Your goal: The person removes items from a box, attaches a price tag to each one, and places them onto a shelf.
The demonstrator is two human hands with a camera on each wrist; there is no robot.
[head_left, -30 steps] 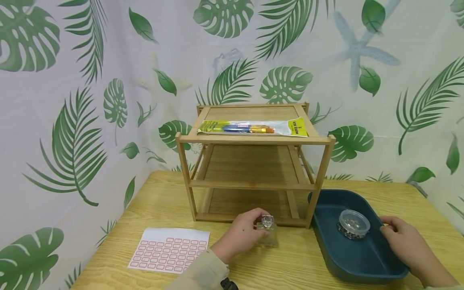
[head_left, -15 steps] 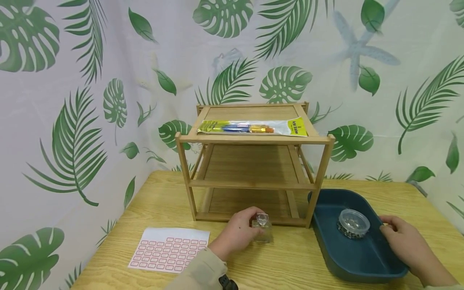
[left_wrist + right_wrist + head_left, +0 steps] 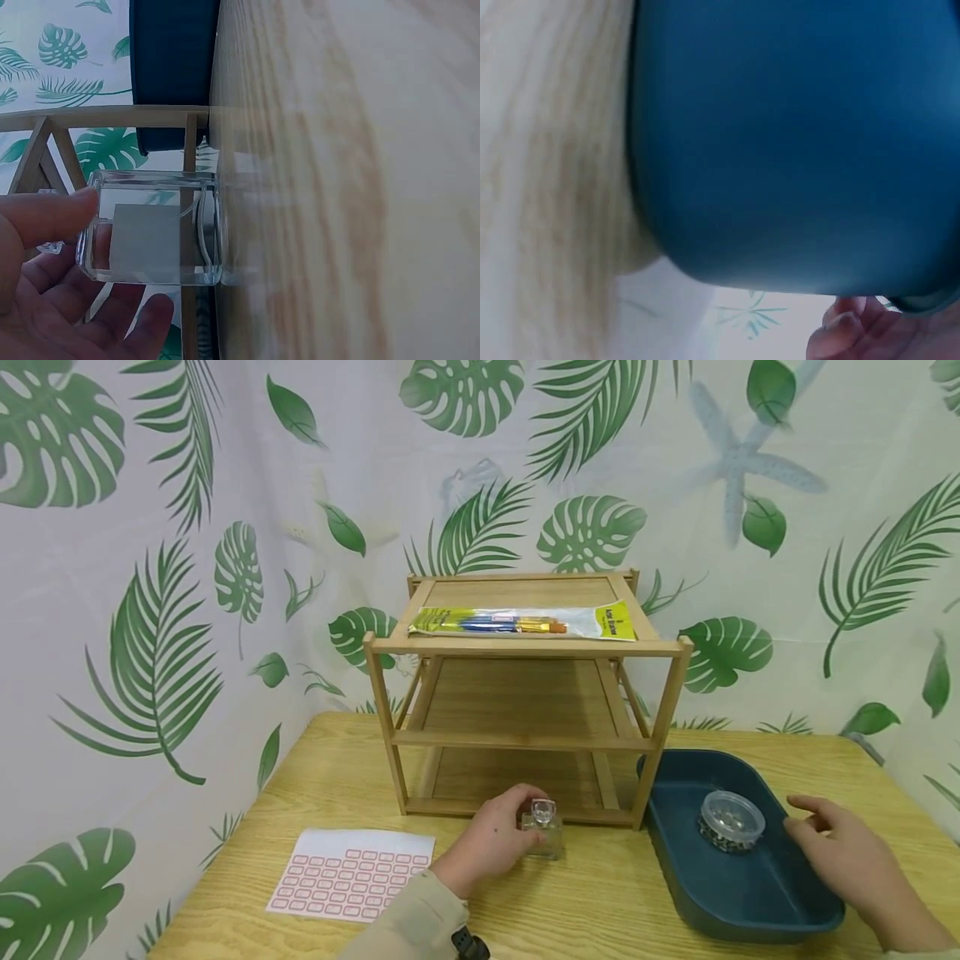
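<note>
Left hand point(image 3: 491, 842) pinching glass bottle point(image 3: 150, 229), right hand point(image 3: 851, 856) at blue tray point(image 3: 750, 893), fingers partly hidden, cannot tell if gripping

the person's bare left hand point(image 3: 495, 835) is held with its palm turned to the right, a pinching grip being formed by the bent thumb point(image 3: 60, 214) and forefinger point(image 3: 528, 792); the lower fingers point(image 3: 142, 330) are loosely bent. the left forearm is covered by a pale beige cloth sleeve point(image 3: 408, 918), and a dark band point(image 3: 468, 945) is worn near its cuff. the bare right hand point(image 3: 847, 856) is held relaxed at the right, its forefinger and thumb parted, its wrist uncovered.
</note>
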